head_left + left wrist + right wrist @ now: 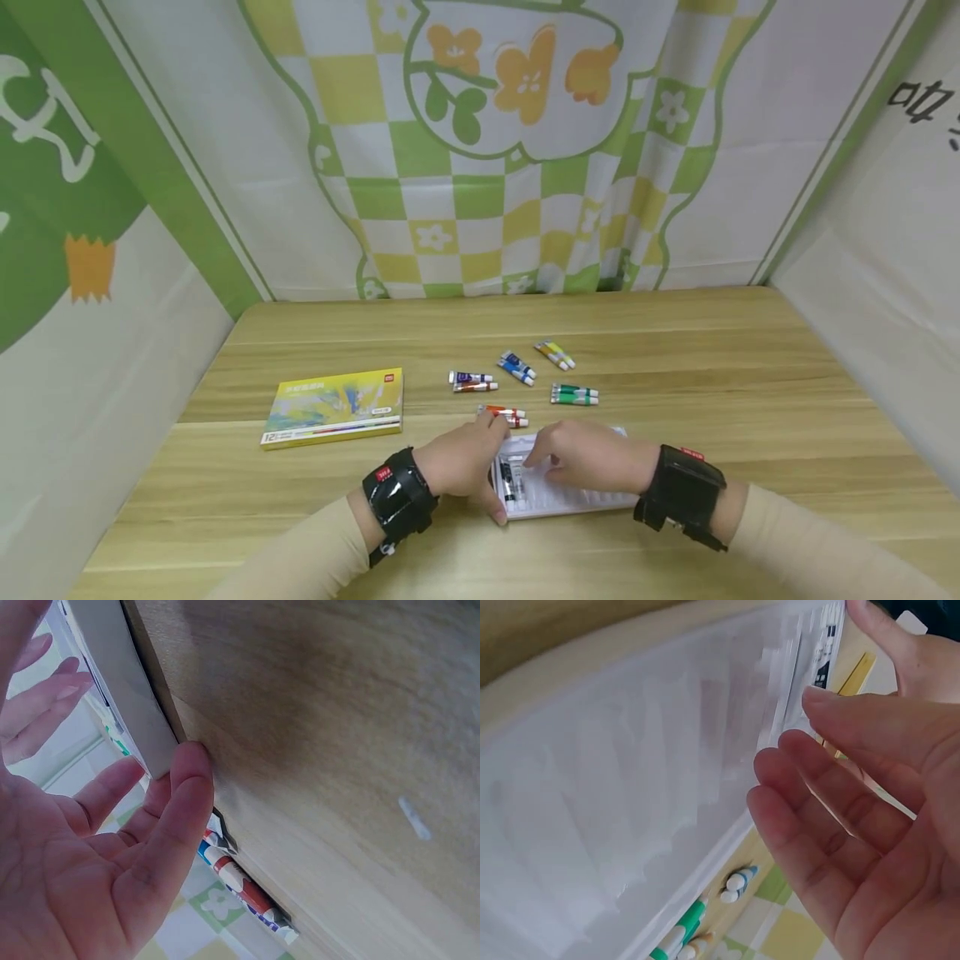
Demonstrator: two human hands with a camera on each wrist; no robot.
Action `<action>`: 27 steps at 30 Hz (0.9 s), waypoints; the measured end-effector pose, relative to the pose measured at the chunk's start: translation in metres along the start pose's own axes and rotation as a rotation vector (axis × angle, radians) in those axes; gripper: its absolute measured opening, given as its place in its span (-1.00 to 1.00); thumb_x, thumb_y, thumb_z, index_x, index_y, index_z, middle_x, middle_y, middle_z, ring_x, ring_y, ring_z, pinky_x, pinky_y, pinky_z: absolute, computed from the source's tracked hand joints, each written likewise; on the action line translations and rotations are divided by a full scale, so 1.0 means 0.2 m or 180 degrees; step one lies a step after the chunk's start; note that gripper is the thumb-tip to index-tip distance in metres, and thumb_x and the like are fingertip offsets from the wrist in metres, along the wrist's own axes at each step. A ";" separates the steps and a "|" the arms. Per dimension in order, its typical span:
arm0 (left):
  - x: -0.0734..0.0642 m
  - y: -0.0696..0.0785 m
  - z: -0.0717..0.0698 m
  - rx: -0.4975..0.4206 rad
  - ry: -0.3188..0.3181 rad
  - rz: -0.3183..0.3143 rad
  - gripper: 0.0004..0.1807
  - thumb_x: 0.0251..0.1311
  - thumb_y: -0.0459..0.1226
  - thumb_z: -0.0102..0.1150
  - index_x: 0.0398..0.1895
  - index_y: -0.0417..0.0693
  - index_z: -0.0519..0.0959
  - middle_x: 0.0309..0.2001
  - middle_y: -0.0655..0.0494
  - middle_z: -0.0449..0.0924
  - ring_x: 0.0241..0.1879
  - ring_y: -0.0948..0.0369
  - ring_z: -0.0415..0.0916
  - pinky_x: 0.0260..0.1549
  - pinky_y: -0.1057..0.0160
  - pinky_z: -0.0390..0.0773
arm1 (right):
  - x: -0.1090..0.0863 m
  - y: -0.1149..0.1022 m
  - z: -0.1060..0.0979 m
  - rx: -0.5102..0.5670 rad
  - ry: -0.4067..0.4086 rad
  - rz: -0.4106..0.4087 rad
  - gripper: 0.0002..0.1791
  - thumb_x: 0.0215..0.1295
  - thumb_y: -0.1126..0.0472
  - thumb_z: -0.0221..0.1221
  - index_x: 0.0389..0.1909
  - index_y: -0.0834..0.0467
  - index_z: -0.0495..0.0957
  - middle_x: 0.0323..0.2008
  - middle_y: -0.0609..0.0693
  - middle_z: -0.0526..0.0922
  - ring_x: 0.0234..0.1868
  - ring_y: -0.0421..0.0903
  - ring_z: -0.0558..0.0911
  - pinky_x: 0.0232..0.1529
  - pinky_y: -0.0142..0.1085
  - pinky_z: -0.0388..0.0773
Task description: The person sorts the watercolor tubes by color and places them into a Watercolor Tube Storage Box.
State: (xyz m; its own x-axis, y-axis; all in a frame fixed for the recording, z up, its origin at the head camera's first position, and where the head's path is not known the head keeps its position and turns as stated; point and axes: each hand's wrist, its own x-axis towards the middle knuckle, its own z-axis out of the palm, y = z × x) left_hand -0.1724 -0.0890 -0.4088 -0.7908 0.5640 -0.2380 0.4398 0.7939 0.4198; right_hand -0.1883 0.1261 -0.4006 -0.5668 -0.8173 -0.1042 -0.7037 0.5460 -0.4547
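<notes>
Left hand [467, 460] grips white tray [558, 500] at its left end, fingers at far corner, thumb at near corner. Right hand [596, 457] is over the tray, fingers loosely bent, nothing seen between them. Just left of the right fingertips, inside the tray: black-labelled tube [507, 483] and pale tube [519, 485] side by side, long axes near-to-far, caps toward the person. Tray's long axis runs left-right. Just beyond left fingertips: orange-red tubes [507, 412], caps right. Beyond right fingers: green tubes [574, 399], caps right. Well left of left fingers: yellow box [337, 404].
</notes>
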 end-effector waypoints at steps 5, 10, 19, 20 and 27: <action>0.00 0.00 -0.01 -0.0031 -0.0018 -0.0042 0.12 -0.52 0.05 0.77 0.19 -0.22 0.40 -0.02 -0.03 0.46 -0.17 0.17 0.48 -0.07 0.16 0.61 | 0.01 0.02 -0.02 -0.0065 0.0012 0.0023 -0.71 0.18 0.46 0.37 -0.07 0.20 0.76 -0.13 0.00 0.76 -0.18 -0.22 0.67 -0.14 -0.35 0.63; 0.00 0.00 -0.01 -0.0076 -0.0026 -0.0040 0.12 -0.52 0.03 0.78 0.19 -0.22 0.39 -0.05 -0.01 0.45 -0.21 0.20 0.46 -0.10 0.20 0.60 | 0.02 0.04 -0.05 -0.0050 0.0093 0.0056 -0.72 0.21 0.47 0.35 -0.07 0.22 0.76 -0.13 0.01 0.76 -0.16 -0.18 0.68 -0.10 -0.32 0.65; 0.00 -0.01 0.01 0.0024 0.0005 -0.0003 0.12 -0.51 0.06 0.78 0.19 -0.20 0.39 0.00 -0.03 0.45 -0.13 0.15 0.49 -0.02 0.15 0.60 | 0.05 0.17 -0.09 -0.0049 0.0465 -0.0352 -0.64 0.16 0.59 0.31 -0.03 0.28 0.73 -0.10 0.07 0.76 -0.06 -0.03 0.71 -0.04 -0.27 0.66; 0.00 -0.01 0.01 0.0034 0.0006 -0.0001 0.12 -0.51 0.07 0.77 0.20 -0.20 0.39 0.01 -0.04 0.45 -0.12 0.15 0.50 -0.01 0.14 0.60 | 0.06 0.19 -0.10 -0.0047 0.0484 -0.0366 -0.63 0.15 0.59 0.32 -0.01 0.29 0.72 -0.08 0.08 0.75 -0.03 -0.01 0.70 -0.02 -0.25 0.66; -0.01 0.00 -0.01 -0.0004 -0.0027 -0.0034 0.12 -0.49 0.04 0.78 0.21 -0.21 0.39 0.02 -0.04 0.45 -0.10 0.14 0.50 0.00 0.14 0.60 | 0.08 0.29 -0.12 -0.0010 0.0582 -0.0186 -0.66 0.21 0.48 0.34 0.03 0.31 0.69 -0.01 0.12 0.73 0.05 0.07 0.67 0.07 -0.09 0.62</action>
State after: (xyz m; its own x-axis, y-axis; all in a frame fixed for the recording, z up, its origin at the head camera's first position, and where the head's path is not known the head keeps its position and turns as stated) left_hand -0.1715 -0.0891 -0.4072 -0.7917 0.5574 -0.2500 0.4309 0.7996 0.4183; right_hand -0.2483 0.1493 -0.4068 -0.5933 -0.8005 0.0849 -0.7387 0.4994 -0.4526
